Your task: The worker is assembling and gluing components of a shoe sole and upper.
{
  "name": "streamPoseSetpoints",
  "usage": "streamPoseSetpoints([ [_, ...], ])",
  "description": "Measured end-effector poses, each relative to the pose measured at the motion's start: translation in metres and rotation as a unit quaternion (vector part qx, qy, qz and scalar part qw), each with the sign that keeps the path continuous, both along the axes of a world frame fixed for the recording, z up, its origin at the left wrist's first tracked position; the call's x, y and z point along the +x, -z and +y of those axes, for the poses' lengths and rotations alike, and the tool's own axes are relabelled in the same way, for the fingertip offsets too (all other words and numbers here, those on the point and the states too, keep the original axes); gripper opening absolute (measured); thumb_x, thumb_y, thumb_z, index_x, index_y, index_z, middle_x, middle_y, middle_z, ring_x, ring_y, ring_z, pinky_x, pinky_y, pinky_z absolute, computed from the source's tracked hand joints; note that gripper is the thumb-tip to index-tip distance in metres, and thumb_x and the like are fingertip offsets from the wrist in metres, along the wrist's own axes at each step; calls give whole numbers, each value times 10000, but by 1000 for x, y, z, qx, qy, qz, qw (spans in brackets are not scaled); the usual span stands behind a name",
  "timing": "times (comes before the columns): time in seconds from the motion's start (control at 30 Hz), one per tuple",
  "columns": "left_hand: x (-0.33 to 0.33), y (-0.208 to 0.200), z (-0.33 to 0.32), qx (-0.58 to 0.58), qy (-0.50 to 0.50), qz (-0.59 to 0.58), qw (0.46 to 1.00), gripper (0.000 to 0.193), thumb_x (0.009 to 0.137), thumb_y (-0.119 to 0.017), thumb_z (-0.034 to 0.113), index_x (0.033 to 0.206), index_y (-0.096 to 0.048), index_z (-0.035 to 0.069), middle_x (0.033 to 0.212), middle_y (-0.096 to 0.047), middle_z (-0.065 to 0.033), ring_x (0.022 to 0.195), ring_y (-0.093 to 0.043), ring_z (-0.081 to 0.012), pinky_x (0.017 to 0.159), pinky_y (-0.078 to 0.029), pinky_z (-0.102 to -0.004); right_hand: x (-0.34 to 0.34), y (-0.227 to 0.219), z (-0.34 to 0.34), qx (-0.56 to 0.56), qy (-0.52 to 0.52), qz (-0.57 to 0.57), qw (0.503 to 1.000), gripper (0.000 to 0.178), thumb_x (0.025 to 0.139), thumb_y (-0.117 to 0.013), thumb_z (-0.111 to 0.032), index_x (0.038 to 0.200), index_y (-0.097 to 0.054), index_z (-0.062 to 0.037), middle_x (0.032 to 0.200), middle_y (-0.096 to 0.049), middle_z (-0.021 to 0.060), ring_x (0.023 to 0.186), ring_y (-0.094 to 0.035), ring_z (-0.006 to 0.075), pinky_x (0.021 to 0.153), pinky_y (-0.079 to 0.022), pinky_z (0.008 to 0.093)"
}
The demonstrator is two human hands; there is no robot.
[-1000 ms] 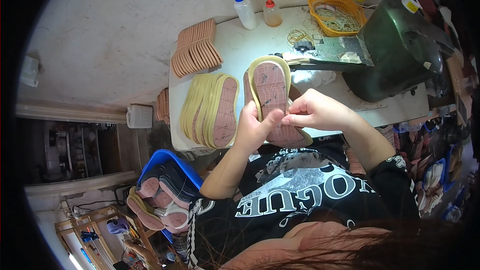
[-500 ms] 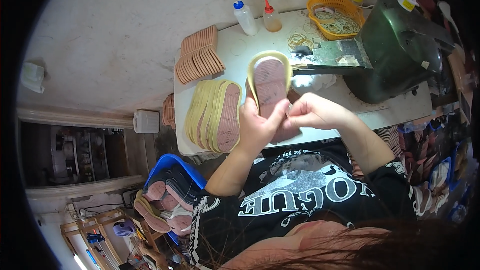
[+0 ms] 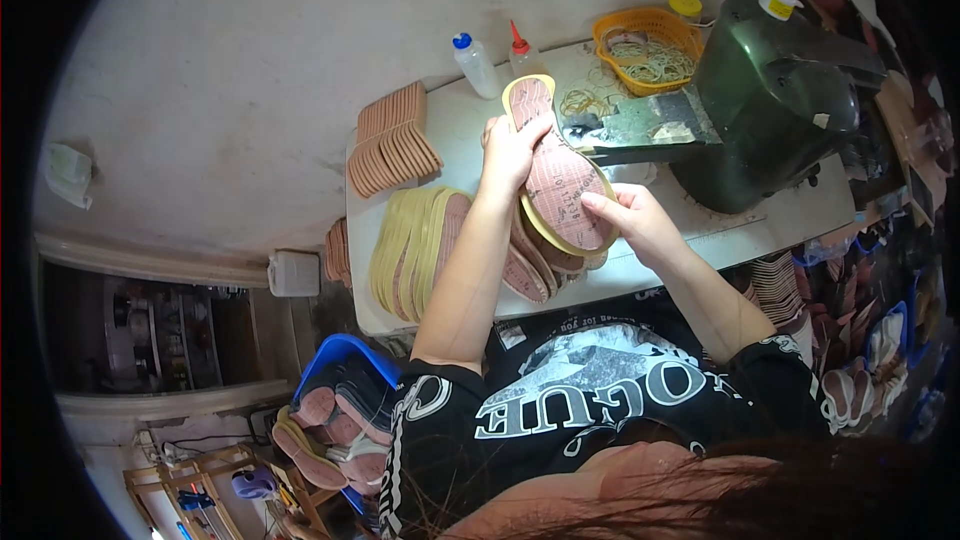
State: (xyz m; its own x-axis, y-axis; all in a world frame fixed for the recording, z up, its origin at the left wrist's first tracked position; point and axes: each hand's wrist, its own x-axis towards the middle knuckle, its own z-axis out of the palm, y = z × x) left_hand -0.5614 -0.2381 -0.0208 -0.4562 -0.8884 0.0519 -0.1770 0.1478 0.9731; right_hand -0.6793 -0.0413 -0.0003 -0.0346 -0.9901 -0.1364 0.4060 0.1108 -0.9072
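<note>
A pinkish insole (image 3: 565,180) with a yellow rim is held up over the table, slanting from upper left to lower right. My left hand (image 3: 515,152) grips its left edge near the narrow end, thumb across the face. My right hand (image 3: 640,224) pinches the right edge of the wide end, its thumb lying on the face. Below the held piece, several more insoles (image 3: 524,274) lie partly hidden on the table. To their left stands a row of yellow-rimmed insoles (image 3: 415,252), packed close on edge.
A tan stack of soles (image 3: 395,140) lies at the table's far left. Behind are a blue-capped bottle (image 3: 475,68), a red-tipped bottle (image 3: 523,60) and a yellow basket (image 3: 650,48) of rubber bands. A dark green machine (image 3: 765,100) stands right; a blue bin (image 3: 350,345) is at lower left.
The insole has turned so its narrow end points up and more of its face shows. My right hand has shifted to the wide end; my left hand has moved up and nearer the narrow end.
</note>
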Motion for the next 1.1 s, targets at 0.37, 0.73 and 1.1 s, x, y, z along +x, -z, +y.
streamPoseSetpoints([
  [0.37,-18,-14,-11,-46,-35,-158,986,582,714,-707,441,990,-650,-67,1080,-593,-285,1118,-500,-407,971,-394,-436,11,1,3,41,10,-86,995,332,883,-643,-257,1033,-629,39,928,-676,104,791,-658,138,703,-550,272],
  [0.73,-15,-38,-28,-175,-51,-299,936,820,742,-660,607,1221,-547,-50,1427,-296,-307,1356,-239,-409,1105,-222,-491,38,0,-21,47,87,-182,978,280,911,-595,-212,986,-610,57,736,-658,132,588,-634,150,564,-542,257],
  [1.1,-21,-82,-77,-142,478,-349,794,490,741,-767,418,1081,-614,101,1237,-508,-107,1217,-402,-233,1007,-349,-376,35,4,-50,7,102,-183,978,339,939,-574,-276,1043,-603,45,799,-676,133,666,-665,172,622,-554,270],
])
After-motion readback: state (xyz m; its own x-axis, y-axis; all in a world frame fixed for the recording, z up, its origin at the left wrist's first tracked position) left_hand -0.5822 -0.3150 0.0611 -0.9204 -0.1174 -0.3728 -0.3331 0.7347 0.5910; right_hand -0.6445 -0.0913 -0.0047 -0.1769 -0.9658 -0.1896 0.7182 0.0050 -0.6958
